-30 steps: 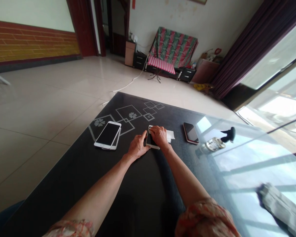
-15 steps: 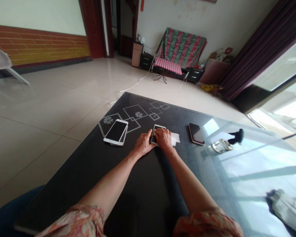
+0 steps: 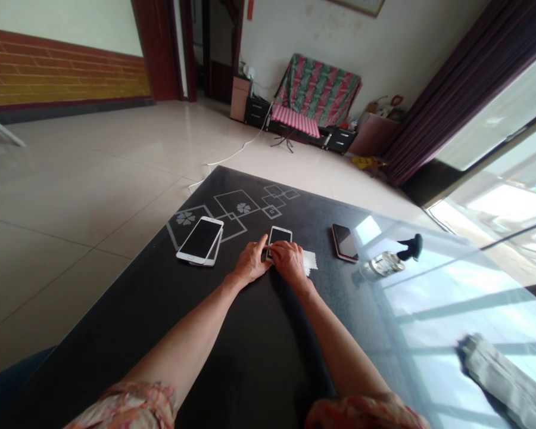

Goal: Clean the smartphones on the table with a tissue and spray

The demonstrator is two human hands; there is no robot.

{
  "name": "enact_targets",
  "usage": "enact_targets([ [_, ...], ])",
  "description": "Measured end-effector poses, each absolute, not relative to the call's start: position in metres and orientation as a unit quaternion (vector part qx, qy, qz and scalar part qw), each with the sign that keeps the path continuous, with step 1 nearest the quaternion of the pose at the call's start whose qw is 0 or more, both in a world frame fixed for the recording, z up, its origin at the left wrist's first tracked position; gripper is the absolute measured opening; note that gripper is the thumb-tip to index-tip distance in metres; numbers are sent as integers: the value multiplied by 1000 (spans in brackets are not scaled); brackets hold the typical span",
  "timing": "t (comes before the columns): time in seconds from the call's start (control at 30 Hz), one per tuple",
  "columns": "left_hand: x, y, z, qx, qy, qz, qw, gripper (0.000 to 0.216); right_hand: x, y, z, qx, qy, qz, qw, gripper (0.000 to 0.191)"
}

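Note:
A white-framed smartphone (image 3: 280,234) lies flat on the dark table, its lower part covered by my hands. My left hand (image 3: 251,262) grips its left and near edge, thumb and index finger apart against it. Over the lower screen is my right hand (image 3: 288,260), fingers bent and pressed down. A white cloth (image 3: 310,261) with a zigzag edge sticks out from under that hand on the right; how the fingers hold it is hidden. To the left, a larger white phone (image 3: 201,239) rests on another phone (image 3: 212,257).
On the dark glossy table (image 3: 245,345), a dark phone with a reddish edge (image 3: 345,243) lies to the right. Beyond it are a clear bottle with a black spray head (image 3: 386,262) and a grey cloth-like bundle (image 3: 500,375). A cloth-covered television stand (image 3: 317,89) is across the room.
My right hand has slid down the phone toward me, uncovering the upper screen. My left hand keeps its hold. The whole view has shifted, so things appear further left.

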State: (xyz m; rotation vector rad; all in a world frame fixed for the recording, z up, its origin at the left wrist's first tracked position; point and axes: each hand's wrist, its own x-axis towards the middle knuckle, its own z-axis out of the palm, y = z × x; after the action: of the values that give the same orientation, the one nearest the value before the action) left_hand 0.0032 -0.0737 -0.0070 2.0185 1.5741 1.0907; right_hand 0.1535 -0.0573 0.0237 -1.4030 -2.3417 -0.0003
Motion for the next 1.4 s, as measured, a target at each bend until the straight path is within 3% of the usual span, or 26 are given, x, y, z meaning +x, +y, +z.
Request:
enact_targets([
  [0.4,6,-75,-5,720,563,369,167,73,154,18,21,-557,-804,-11,206,22],
  [0.7,9,-74,1,789,522,315,82,38,163,11,14,-530,-817,17,226,24],
  [1.27,10,-71,-4,771,542,327,73,19,172,55,24,-525,-820,53,223,19],
  [1.4,10,-73,-1,758,542,353,84,25,169,37,24,-530,-813,60,232,19],
])
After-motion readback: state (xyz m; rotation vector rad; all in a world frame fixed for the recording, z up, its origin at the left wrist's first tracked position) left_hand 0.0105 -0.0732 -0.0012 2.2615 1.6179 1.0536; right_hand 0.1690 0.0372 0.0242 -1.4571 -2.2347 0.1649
